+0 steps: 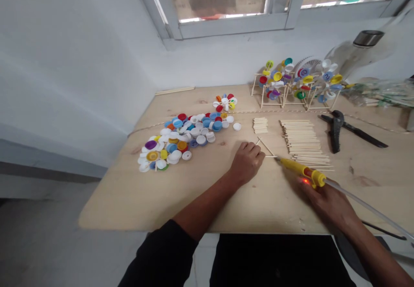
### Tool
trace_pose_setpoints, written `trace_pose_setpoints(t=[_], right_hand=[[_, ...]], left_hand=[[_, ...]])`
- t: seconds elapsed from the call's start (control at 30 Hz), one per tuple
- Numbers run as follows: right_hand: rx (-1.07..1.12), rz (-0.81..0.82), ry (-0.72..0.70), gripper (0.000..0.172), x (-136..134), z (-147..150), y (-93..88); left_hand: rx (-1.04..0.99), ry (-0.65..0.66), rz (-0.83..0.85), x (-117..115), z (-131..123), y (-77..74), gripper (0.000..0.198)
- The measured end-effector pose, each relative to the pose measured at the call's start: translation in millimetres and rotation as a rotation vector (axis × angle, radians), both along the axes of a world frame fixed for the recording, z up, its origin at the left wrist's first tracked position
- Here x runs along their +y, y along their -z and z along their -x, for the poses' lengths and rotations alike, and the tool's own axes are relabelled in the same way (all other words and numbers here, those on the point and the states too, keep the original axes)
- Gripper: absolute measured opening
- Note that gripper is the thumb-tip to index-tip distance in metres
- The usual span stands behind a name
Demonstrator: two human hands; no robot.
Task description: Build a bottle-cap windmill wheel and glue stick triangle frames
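My right hand (pixel 330 198) is wrapped round a yellow glue gun (pixel 294 166) with a lit red light and a long glue stick running out of its back. The gun's nozzle meets the right corner of a small triangle of thin wooden sticks (pixel 268 146). At the triangle's left side, my left hand (pixel 247 162) has its fingers closed on the sticks, and they hide that part. Rows of cut wooden sticks (pixel 302 138) lie just beyond the gun. A smaller bundle of short sticks (pixel 260 125) sits behind the triangle.
A heap of coloured bottle caps (pixel 187 136) spreads over the table's left side, near a cap flower (pixel 224 102). Several cap wheels on stick frames (pixel 297 80) stand at the back. Black cutters (pixel 337 129) and a knife (pixel 368 137) lie right. A twisted cord (pixel 258 112) crosses the table.
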State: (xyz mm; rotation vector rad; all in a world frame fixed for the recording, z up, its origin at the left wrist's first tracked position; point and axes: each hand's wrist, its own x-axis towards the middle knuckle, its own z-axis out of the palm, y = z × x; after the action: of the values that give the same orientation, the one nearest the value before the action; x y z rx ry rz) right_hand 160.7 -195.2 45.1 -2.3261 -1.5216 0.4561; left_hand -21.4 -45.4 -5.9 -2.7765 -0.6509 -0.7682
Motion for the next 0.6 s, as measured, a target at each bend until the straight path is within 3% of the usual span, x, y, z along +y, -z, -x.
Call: trace_pose_setpoints(t=[0.6], right_hand=[[-0.048,-0.01,-0.022,0.046,0.9,0.8,-3.7]], left_hand=[[0.028,0.003,0.026,0.5,0.7,0.2,0.023]])
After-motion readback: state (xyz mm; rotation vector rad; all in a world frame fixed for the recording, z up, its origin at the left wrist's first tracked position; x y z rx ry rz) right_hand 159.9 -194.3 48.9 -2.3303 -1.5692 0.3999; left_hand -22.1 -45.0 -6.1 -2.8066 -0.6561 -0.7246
